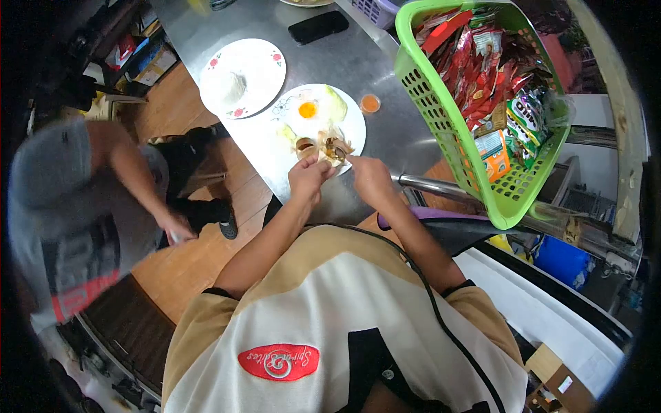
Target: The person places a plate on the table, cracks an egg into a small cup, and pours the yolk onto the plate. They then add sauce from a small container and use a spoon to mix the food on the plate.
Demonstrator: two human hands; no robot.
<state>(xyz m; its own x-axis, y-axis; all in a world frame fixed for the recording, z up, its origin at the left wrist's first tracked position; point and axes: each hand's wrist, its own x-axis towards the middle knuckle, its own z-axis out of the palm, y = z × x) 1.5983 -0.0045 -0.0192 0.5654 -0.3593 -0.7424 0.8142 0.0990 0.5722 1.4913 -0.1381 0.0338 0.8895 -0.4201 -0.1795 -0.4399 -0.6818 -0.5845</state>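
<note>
A white plate (354,131) lies on the steel table near its front edge. On it are a small orange-yellow dip or yolk (307,109), a pale green leaf (334,104) and brown-skinned pieces of filled food (335,147), one opened to show a dark filling. My left hand (310,180) pinches the near edge of the filled food. My right hand (372,182) is curled at the plate's right rim, its fingertips close to the same piece; whatever is between them is too small to make out.
Another white plate (265,63) with a whitish item, a black phone (318,27) and a small orange sauce cup (370,103) are on the steel table (396,131). A green basket (441,110) of sachets stands at right. A person (89,199) is at left.
</note>
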